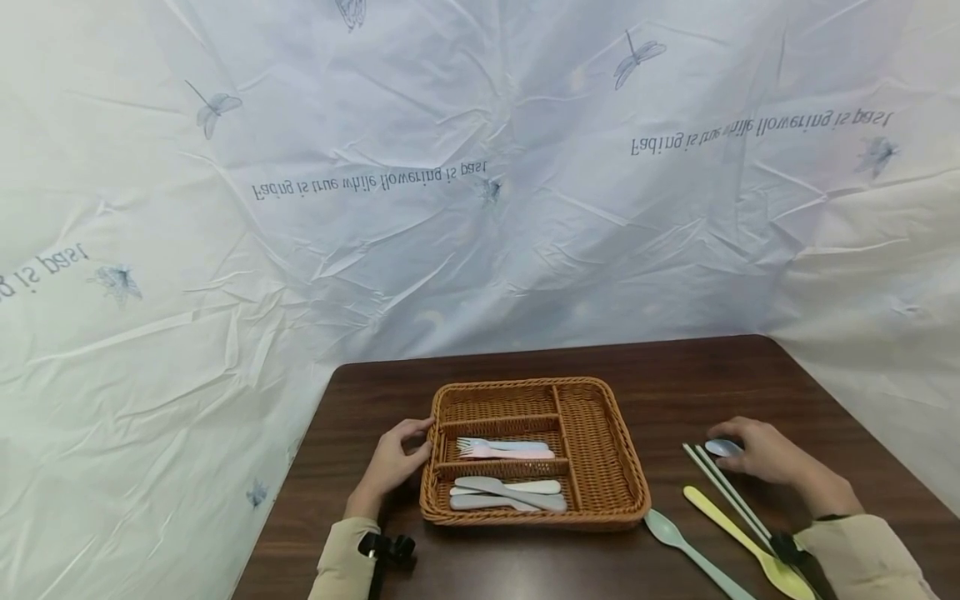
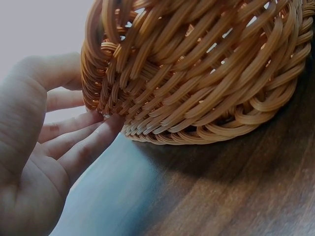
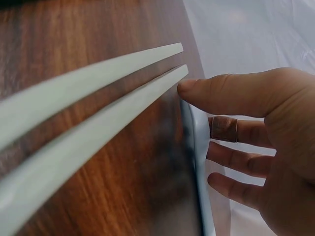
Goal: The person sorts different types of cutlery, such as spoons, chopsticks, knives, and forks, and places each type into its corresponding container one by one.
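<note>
1. The right grip (image 1: 780,457) is bent around the pale blue spoon (image 1: 722,448), thumb on one side and fingers on the other; whether the spoon is off the worktop (image 1: 375,400) I cannot tell.
2. The left grip (image 1: 393,458) is spread and relaxed, its fingers touching the left side of the basket (image 1: 536,518) without visibly clenching it.
3. Just beside the right grip lie two chopsticks (image 3: 118,115), outside the basket, so that pair looks left to do.
4. Beyond them, also loose on the worktop, are a yellow spoon (image 1: 780,573) and a green spoon (image 1: 666,529), the green one near the basket's front right corner.
5. Inside the basket, the forks (image 1: 513,452) lie together in the middle left compartment and the knives (image 1: 536,500) in the near left one; those two kinds appear done.
6. Judging by this layout, the sorting seems about halfway: forks and knives are in, while three spoons and the chopsticks remain outside.
</note>
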Tool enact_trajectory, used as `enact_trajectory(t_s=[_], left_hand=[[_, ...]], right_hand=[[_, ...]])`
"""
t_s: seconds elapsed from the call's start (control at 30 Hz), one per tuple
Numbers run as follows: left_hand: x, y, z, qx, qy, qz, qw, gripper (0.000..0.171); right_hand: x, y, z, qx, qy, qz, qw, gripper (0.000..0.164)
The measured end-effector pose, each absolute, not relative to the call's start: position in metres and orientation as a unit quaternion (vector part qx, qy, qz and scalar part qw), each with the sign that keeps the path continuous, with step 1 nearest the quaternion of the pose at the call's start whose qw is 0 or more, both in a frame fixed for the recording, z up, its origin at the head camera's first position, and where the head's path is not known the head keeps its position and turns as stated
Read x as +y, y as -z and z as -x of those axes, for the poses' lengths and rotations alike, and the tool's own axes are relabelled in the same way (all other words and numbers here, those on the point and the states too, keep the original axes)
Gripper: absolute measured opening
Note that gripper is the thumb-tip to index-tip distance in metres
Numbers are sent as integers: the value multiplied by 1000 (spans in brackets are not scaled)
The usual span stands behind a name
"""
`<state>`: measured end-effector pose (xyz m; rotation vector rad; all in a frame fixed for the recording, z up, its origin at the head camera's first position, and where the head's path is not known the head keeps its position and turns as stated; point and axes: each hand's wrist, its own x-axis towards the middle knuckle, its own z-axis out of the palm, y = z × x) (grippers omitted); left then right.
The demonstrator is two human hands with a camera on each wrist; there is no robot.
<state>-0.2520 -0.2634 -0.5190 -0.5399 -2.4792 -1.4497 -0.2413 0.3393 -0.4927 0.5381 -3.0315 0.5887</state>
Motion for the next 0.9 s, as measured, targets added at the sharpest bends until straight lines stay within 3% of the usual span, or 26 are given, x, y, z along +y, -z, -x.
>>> enact_trajectory(t_s=[0.9], left_hand=[[-264, 518, 252, -843, 497, 180, 97, 39]], right_hand=[[340, 492, 244, -969, -178, -171, 15, 29]])
